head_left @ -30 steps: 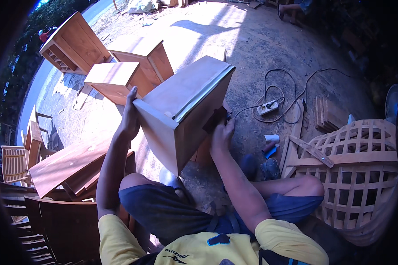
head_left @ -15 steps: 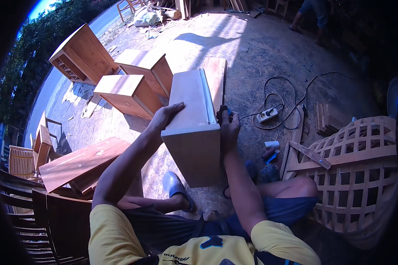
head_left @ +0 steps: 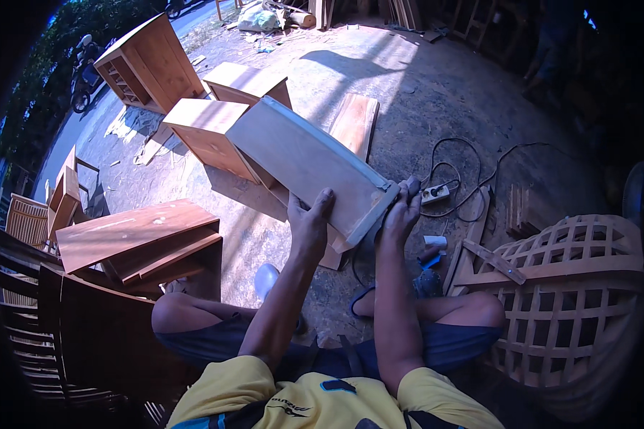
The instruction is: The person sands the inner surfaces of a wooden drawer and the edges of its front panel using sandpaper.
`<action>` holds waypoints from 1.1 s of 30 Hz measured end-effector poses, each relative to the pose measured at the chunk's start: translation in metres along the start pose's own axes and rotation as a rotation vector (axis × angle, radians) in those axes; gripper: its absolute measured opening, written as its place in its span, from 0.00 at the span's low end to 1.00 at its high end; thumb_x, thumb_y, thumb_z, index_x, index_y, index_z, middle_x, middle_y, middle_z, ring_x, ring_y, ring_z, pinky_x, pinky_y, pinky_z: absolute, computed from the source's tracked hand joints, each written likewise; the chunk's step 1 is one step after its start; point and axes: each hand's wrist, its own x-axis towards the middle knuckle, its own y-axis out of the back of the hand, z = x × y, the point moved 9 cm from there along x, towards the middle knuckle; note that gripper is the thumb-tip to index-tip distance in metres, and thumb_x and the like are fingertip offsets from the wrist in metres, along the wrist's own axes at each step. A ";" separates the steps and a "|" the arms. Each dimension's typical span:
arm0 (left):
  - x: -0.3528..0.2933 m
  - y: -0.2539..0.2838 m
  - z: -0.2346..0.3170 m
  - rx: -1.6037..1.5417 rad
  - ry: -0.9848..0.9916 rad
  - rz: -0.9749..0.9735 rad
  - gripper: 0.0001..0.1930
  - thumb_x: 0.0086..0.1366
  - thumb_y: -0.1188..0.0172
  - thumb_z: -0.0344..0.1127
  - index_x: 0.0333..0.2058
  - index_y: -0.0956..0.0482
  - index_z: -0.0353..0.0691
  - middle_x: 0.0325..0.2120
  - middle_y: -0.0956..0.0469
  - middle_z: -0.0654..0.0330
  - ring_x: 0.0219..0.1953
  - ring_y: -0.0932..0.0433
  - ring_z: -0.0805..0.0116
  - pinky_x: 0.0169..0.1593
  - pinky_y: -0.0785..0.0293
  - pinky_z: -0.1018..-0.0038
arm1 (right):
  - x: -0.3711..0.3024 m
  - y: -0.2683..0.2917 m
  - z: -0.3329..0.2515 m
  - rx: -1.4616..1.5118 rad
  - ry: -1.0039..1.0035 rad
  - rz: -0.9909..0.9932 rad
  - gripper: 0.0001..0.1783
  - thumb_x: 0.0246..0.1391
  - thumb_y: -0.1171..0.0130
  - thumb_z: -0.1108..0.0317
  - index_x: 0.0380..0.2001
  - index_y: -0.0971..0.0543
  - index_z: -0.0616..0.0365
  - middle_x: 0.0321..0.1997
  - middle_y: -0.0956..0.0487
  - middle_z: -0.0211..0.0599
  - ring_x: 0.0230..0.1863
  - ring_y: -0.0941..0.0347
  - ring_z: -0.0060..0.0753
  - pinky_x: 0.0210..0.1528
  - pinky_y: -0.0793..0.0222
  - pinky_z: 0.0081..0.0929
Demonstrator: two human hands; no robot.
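Observation:
A pale wooden drawer point(head_left: 308, 154) is held up on a slant in front of me, its far end toward the upper left. My left hand point(head_left: 309, 222) grips its near lower edge, thumb on the flat side and fingers out of sight beneath. At the near right end my right hand point(head_left: 401, 214) clasps the drawer's end panel, fingers bent over the corner. Behind the far end stand wooden cabinets point(head_left: 207, 136); I cannot tell whether the drawer touches them.
A board point(head_left: 355, 118) lies on the concrete beyond the drawer. To the right are a white power strip point(head_left: 435, 194) with a looping cord and a wooden lattice panel point(head_left: 562, 286). Another wooden box point(head_left: 136, 236) is at left. A motorcycle rider point(head_left: 86, 68) shows on the road.
The drawer has swung, its far end going left and its near end right. My left hand has moved right along it, and my right hand has shifted to the end panel.

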 end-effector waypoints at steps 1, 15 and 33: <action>-0.003 0.000 0.003 -0.030 0.016 0.002 0.30 0.66 0.32 0.25 0.62 0.36 0.28 0.54 0.23 0.47 0.57 0.20 0.59 0.65 0.23 0.64 | -0.004 -0.008 -0.007 -0.001 0.144 0.010 0.18 0.73 0.44 0.65 0.59 0.23 0.63 0.45 0.21 0.32 0.43 0.23 0.25 0.49 0.26 0.25; 0.017 0.049 -0.030 -0.243 0.109 0.118 0.25 0.63 0.29 0.25 0.56 0.31 0.29 0.50 0.22 0.51 0.51 0.18 0.66 0.60 0.22 0.72 | 0.070 -0.093 0.004 -0.291 0.238 -0.230 0.15 0.69 0.39 0.58 0.38 0.23 0.61 0.30 0.20 0.31 0.28 0.25 0.25 0.34 0.27 0.31; 0.009 0.013 -0.040 0.013 0.016 0.209 0.28 0.66 0.28 0.38 0.58 0.27 0.27 0.50 0.22 0.52 0.53 0.22 0.64 0.62 0.28 0.66 | -0.029 -0.132 -0.124 -1.423 1.149 -0.466 0.07 0.60 0.33 0.65 0.37 0.17 0.56 0.35 0.19 0.37 0.42 0.22 0.45 0.43 0.27 0.43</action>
